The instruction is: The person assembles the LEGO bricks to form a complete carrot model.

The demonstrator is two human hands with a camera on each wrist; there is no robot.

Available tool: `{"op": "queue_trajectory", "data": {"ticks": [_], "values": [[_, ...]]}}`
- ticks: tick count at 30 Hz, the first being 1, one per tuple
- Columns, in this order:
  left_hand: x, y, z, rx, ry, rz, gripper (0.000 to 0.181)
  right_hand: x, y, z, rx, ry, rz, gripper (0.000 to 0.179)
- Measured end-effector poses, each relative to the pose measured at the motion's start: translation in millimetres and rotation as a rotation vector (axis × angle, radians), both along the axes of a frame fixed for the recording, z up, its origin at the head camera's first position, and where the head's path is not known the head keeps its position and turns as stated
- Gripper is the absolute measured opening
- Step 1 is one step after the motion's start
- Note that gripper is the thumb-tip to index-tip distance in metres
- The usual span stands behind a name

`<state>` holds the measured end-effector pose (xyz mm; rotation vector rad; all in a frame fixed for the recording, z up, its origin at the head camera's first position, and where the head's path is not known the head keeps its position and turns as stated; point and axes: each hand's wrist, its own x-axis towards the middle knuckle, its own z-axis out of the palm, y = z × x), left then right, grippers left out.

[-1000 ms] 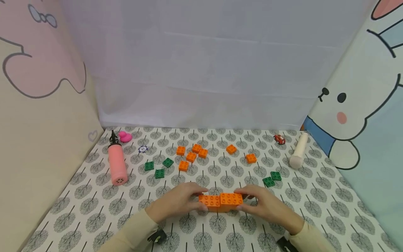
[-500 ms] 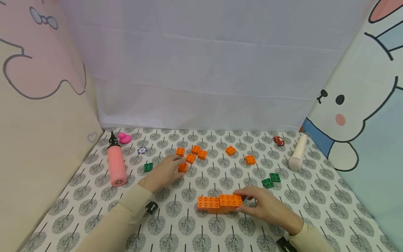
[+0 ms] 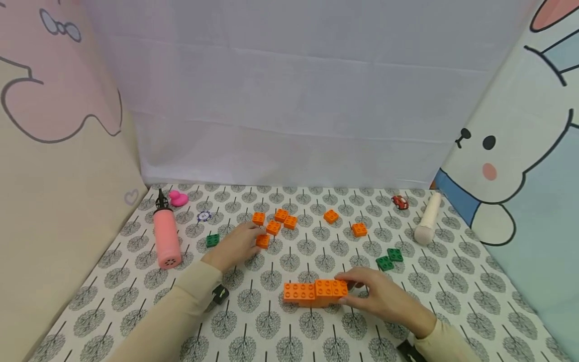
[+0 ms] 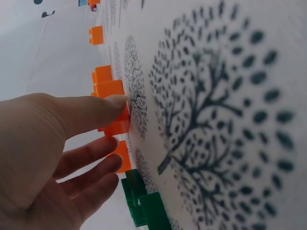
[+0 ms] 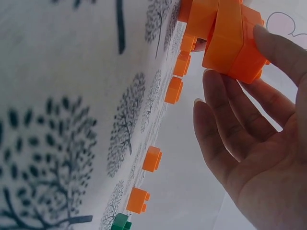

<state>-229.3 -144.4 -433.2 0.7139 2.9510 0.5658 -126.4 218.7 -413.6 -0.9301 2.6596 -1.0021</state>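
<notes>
My left hand (image 3: 236, 246) reaches to a loose orange toy brick (image 3: 263, 242) left of the middle. In the left wrist view the thumb (image 4: 96, 114) lies across that brick's near face, and the index finger is hidden behind it. Nearer the front stands a stepped build of joined orange bricks (image 3: 300, 291), its right part one level higher. My right hand (image 3: 377, 297) holds this build at its right end. The right wrist view has the thumb on one side of the raised orange brick (image 5: 225, 43) and fingers on the other.
More orange bricks (image 3: 281, 215) lie behind the left hand. Green bricks (image 3: 213, 240) sit left, others (image 3: 395, 255) right. Farther out are a pink cylinder (image 3: 168, 239), a pink duck (image 3: 178, 198), a poker chip (image 3: 204, 216), a red toy car (image 3: 400, 202) and a white cylinder (image 3: 427, 219).
My left hand has let go of the build's left end and moved away and left to the loose orange brick. The right hand and the build have stayed in place.
</notes>
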Motion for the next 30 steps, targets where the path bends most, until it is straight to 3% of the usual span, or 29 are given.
{"op": "queue_trajectory", "data": {"ticks": [10,14,20,26,30], "values": [[-0.7,-2.9,-4.1,0.061,-0.048,0.009,0.044,-0.1,0.3,0.9,0.001,-0.01,0.008,0.049],[5.6,-6.1,-4.7,0.101,-0.035,-0.013,0.043,-1.1,0.5,1.1,0.006,0.011,0.003,0.048],[30.7,-4.1,4.0,0.194,-0.043,-0.032,0.044,-2.0,0.3,-0.1,0.007,0.031,-0.004,0.047],[61.3,7.4,16.3,0.321,-0.02,-0.132,0.04,-2.8,0.5,-1.4,0.013,0.017,-0.011,0.048],[75.8,18.7,20.7,0.405,-0.021,-0.213,0.038,-3.4,0.1,-1.2,0.01,0.024,0.0,0.047]]}}
